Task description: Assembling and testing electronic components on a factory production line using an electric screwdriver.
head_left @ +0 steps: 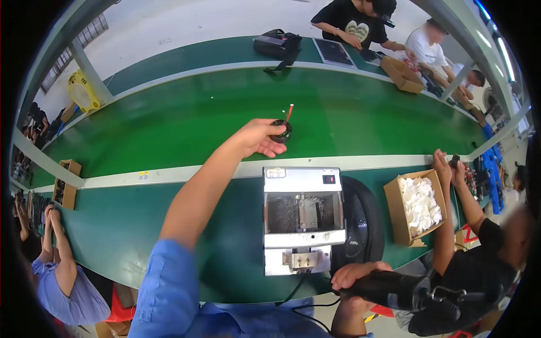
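My left hand (260, 138) reaches out over the green belt, pinching a small round black part (280, 131) between thumb and fingers. A red wire (290, 114) with a pale tip sticks up from that part. Low in the view, my right hand (358, 276) is wrapped round a thick black cylindrical object (389, 289); a metal hook-like piece shows at its right end. What kind of object it is I cannot make out. Between my arms stands a silver metal machine (304, 239) with a red switch and an open recess holding small shavings.
Right of the machine lie a black mesh-covered case (360, 225) and a cardboard box (399, 217) of white pieces. A co-worker (479, 253) sits close at the right, another (73, 281) at the left. Across the belt (169, 124) are a black bag (276, 45) and more people.
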A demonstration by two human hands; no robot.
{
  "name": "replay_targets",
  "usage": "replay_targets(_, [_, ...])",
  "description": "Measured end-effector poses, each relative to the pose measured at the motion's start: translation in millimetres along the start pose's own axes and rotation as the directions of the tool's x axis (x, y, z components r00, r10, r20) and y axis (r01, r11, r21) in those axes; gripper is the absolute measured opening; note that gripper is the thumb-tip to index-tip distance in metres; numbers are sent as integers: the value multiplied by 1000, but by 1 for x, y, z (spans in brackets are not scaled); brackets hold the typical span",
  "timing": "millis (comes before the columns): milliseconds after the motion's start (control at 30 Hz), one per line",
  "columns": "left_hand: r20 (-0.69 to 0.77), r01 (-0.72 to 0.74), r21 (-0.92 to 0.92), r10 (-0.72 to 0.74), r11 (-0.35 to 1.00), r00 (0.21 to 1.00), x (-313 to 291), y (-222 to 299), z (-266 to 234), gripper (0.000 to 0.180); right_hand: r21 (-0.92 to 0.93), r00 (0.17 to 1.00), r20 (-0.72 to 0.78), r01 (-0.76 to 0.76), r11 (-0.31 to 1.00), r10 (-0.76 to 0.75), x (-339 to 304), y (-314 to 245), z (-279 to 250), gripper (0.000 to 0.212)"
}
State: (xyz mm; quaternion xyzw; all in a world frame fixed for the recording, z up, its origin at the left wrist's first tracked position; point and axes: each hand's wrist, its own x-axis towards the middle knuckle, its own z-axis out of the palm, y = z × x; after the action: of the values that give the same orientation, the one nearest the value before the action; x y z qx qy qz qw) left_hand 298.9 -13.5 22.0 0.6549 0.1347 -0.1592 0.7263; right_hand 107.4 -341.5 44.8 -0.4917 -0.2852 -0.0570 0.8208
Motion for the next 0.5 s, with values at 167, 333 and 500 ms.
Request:
replay_targets(167, [-8, -117, -122, 116, 986, 993, -106, -16, -19, 38, -27, 997, -68, 27, 999, -29, -6, 4, 4, 72])
replay_targets(333, [-80, -157, -206, 143, 966, 986, -206, -48, -13, 41, -8, 996, -86, -24, 1000, 23, -11, -1, 12, 78])
replay_targets(500, [-204, -179, -188, 140, 966, 969, -269, -78, 4, 43, 36, 995, 94, 33, 999, -36, -9, 2, 25, 81])
